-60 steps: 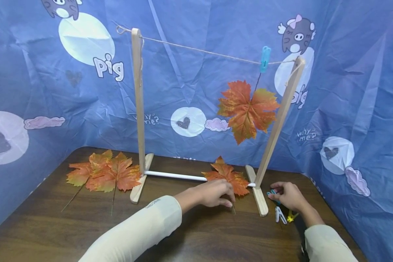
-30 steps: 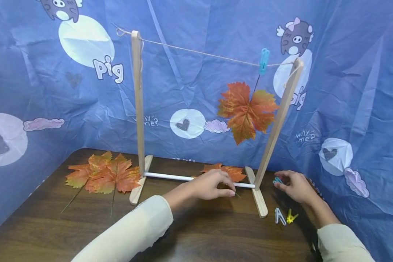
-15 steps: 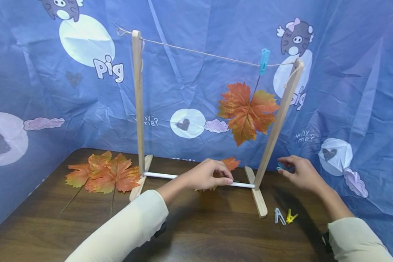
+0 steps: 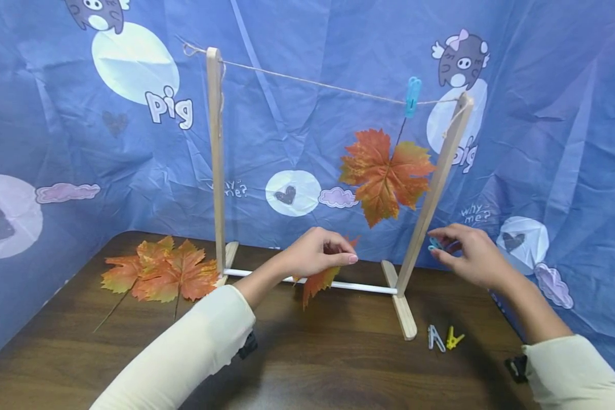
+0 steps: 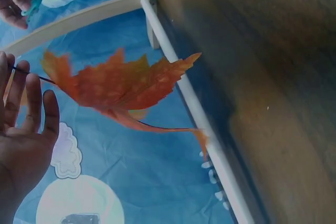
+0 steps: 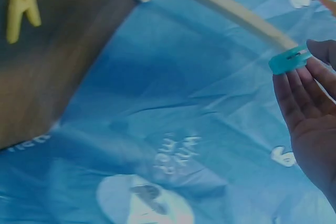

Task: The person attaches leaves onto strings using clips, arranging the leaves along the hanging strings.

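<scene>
My left hand (image 4: 320, 250) pinches the thin stem of an orange maple leaf (image 5: 121, 80), which hangs off the table beside the white crossbar (image 4: 364, 287). In the head view the hand hides much of that leaf. To the right of the wooden frame, my right hand (image 4: 471, 253) pinches a teal clothespin (image 6: 287, 61) between thumb and fingertips. Another maple leaf (image 4: 386, 176) hangs by its stem from the string (image 4: 312, 82), held there by a light-blue clothespin (image 4: 413, 97) near the right post.
Several maple leaves (image 4: 164, 270) lie overlapping on the left of the brown table (image 4: 338, 364). A grey-white clothespin (image 4: 436, 339) and a yellow clothespin (image 4: 454, 338) lie right of the frame's foot (image 4: 405, 319). Wooden posts (image 4: 216, 159) stand upright, with blue cloth (image 4: 297, 34) behind.
My left hand has lifted the leaf off the table by its stem, moving up and slightly left. The right hand has picked up the teal clothespin and raised it.
</scene>
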`<control>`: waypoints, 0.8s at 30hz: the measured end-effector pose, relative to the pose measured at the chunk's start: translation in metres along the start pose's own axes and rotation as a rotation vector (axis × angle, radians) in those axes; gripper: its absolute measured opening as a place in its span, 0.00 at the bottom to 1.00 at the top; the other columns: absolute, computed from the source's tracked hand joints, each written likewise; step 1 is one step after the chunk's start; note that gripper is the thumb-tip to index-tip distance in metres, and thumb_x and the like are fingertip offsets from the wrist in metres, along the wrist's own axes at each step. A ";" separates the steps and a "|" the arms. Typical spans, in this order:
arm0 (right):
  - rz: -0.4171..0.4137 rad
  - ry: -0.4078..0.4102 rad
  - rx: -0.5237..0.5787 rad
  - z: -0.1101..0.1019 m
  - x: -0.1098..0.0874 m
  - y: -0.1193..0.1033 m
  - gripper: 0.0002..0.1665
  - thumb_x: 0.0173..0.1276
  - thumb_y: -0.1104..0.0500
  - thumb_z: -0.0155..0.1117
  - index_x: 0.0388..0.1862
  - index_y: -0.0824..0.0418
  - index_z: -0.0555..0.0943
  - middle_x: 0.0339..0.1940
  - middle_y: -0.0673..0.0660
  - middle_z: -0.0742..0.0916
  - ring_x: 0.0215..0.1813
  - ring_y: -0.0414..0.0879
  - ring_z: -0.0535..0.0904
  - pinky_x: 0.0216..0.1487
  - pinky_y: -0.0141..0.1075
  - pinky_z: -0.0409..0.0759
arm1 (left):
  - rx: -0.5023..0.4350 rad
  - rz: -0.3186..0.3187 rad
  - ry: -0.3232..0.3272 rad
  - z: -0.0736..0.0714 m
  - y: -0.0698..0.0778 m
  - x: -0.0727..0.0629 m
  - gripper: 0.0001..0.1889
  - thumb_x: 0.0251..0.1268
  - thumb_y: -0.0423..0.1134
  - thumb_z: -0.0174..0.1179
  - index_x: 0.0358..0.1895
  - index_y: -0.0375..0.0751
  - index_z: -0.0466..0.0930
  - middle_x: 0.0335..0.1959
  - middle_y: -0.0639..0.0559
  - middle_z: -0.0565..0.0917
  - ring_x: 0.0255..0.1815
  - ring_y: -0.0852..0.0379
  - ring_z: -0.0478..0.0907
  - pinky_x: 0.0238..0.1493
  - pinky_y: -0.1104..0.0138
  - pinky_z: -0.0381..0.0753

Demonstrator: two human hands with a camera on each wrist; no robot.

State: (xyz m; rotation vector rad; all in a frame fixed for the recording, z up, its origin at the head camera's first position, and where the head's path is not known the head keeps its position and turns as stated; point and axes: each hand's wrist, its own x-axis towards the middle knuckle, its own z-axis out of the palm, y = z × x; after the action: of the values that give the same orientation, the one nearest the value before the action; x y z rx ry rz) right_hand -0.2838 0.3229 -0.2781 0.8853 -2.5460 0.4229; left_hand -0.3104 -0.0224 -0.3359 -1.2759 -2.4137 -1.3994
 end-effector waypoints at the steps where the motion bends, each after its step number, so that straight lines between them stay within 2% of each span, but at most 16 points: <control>1: -0.012 0.005 -0.001 -0.002 0.002 -0.003 0.15 0.64 0.68 0.73 0.50 0.68 0.86 0.39 0.56 0.88 0.39 0.47 0.85 0.40 0.44 0.87 | -0.003 -0.009 0.003 -0.002 0.001 0.000 0.07 0.70 0.43 0.68 0.42 0.46 0.91 0.30 0.60 0.87 0.28 0.67 0.76 0.35 0.69 0.77; 9: -0.089 0.000 0.024 -0.012 0.017 -0.030 0.17 0.64 0.66 0.74 0.53 0.64 0.86 0.41 0.52 0.88 0.39 0.43 0.85 0.42 0.42 0.86 | -0.051 -0.049 0.028 -0.014 0.006 0.001 0.08 0.72 0.43 0.66 0.43 0.43 0.91 0.28 0.60 0.86 0.28 0.67 0.74 0.32 0.70 0.74; 12: -0.105 -0.001 0.037 -0.015 0.025 -0.040 0.18 0.65 0.67 0.74 0.54 0.64 0.86 0.41 0.52 0.88 0.40 0.43 0.85 0.43 0.42 0.87 | -0.080 -0.051 0.054 -0.019 0.008 0.002 0.07 0.72 0.41 0.66 0.42 0.42 0.91 0.25 0.54 0.83 0.26 0.65 0.71 0.29 0.69 0.71; 15: -0.124 0.003 0.047 -0.020 0.034 -0.050 0.17 0.65 0.67 0.73 0.54 0.64 0.85 0.42 0.54 0.88 0.40 0.43 0.85 0.43 0.42 0.86 | -0.096 -0.058 0.074 -0.024 0.010 0.002 0.07 0.73 0.41 0.66 0.42 0.42 0.90 0.25 0.44 0.83 0.24 0.64 0.72 0.29 0.69 0.71; 20: -0.149 0.003 0.056 -0.032 0.051 -0.066 0.19 0.67 0.66 0.72 0.57 0.64 0.84 0.44 0.54 0.88 0.42 0.43 0.84 0.44 0.42 0.86 | -0.111 -0.091 0.097 -0.031 0.015 0.004 0.08 0.73 0.42 0.65 0.43 0.43 0.90 0.26 0.48 0.86 0.29 0.58 0.79 0.36 0.68 0.76; 22: -0.160 0.009 0.065 -0.036 0.057 -0.072 0.19 0.68 0.66 0.72 0.57 0.64 0.84 0.45 0.54 0.88 0.42 0.43 0.84 0.44 0.41 0.86 | -0.117 -0.100 0.110 -0.033 0.016 0.005 0.08 0.72 0.42 0.66 0.43 0.43 0.90 0.27 0.54 0.86 0.30 0.57 0.79 0.36 0.67 0.76; 24: -0.173 0.025 0.072 -0.040 0.064 -0.078 0.19 0.68 0.67 0.71 0.57 0.65 0.84 0.45 0.55 0.88 0.42 0.44 0.85 0.43 0.39 0.86 | -0.123 -0.102 0.123 -0.035 0.017 0.006 0.08 0.73 0.41 0.65 0.43 0.43 0.90 0.28 0.53 0.87 0.29 0.59 0.77 0.36 0.67 0.76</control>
State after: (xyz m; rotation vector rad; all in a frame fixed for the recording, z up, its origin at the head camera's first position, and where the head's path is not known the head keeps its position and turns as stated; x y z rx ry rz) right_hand -0.2682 0.2469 -0.2011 1.1094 -2.4203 0.4706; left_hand -0.3140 -0.0412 -0.3010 -1.0679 -2.3748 -1.6252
